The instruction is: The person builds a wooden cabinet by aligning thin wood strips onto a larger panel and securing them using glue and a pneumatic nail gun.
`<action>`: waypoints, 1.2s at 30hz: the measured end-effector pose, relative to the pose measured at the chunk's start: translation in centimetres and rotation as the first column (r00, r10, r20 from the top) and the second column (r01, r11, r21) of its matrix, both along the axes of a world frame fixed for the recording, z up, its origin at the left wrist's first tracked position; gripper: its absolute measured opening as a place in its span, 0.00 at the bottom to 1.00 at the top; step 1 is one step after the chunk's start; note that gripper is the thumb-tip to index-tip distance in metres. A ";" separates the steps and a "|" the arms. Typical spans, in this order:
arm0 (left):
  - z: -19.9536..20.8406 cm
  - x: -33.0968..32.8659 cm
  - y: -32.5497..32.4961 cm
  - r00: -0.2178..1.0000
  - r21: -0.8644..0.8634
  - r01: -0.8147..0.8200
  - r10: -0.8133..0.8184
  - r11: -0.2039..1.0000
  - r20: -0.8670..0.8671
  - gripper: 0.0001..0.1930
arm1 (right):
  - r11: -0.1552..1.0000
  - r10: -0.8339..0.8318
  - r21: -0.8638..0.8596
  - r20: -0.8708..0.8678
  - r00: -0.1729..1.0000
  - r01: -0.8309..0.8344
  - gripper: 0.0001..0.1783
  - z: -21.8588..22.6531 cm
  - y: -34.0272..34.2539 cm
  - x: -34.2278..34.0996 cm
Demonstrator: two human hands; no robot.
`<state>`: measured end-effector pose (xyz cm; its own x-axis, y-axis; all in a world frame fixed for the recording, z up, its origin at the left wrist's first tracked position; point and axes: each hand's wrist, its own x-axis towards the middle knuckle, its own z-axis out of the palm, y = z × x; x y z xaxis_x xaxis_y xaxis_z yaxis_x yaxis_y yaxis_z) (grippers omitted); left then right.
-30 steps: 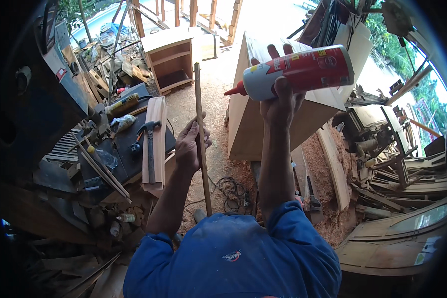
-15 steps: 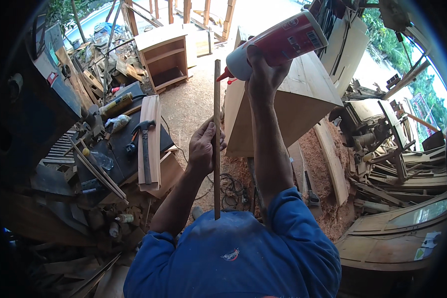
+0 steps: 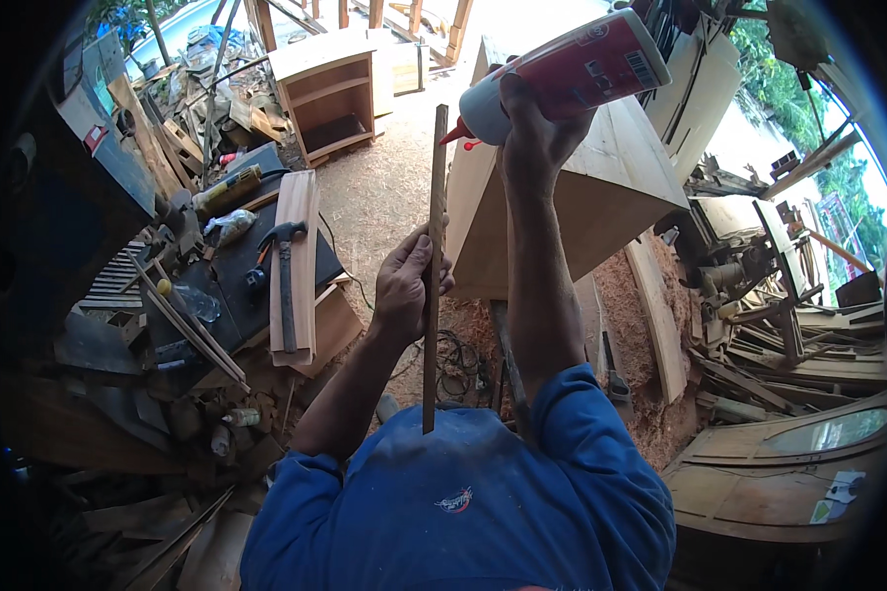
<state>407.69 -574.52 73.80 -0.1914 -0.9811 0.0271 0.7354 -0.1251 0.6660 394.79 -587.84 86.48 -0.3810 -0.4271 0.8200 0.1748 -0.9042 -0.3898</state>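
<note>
My left hand (image 3: pixel 406 286) is closed around a thin wooden strip (image 3: pixel 433 335), which stands nearly upright in front of my chest. In my right hand (image 3: pixel 540 133) a red and white glue bottle (image 3: pixel 591 67) lies tilted, its red nozzle (image 3: pixel 453 132) pointing down to the left. The nozzle's tip is beside the upper part of the strip; whether it touches cannot be made out. A small red cap hangs just under the nozzle. Behind my right forearm is a large pale wooden box (image 3: pixel 601 212).
To the left, a hammer (image 3: pixel 285 286) lies on stacked boards (image 3: pixel 306 212) on a dark bench (image 3: pixel 232 310). A small open cabinet (image 3: pixel 330 98) stands ahead. Wood shavings and a long plank (image 3: pixel 657 320) are on the right, near a panelled door (image 3: pixel 749 473) and scrap wood.
The strip and the glue bottle have shifted slightly in view, the bottle a little right and up. Both hands keep their hold.
</note>
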 end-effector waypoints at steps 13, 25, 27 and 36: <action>0.1 -0.1 0.3 1.000 0.003 0.002 -0.002 1.000 0.030 0.22 | 0.983 0.114 0.143 0.015 0.993 -0.115 0.33 -0.5 1.7 -0.6; 0.0 -0.6 0.8 1.000 0.018 0.026 -0.026 0.999 0.009 0.19 | 0.996 0.054 0.073 0.055 0.997 -0.058 0.33 0.5 0.9 -1.6; -0.1 -0.8 0.7 0.999 0.004 0.031 -0.031 1.000 0.037 0.21 | 0.992 0.089 0.086 0.051 0.995 -0.093 0.33 0.2 1.0 -1.9; 0.1 -1.4 0.2 0.998 0.047 0.012 -0.015 0.999 0.058 0.21 | 0.976 0.113 0.182 0.055 0.992 -0.121 0.24 -1.6 2.6 -2.4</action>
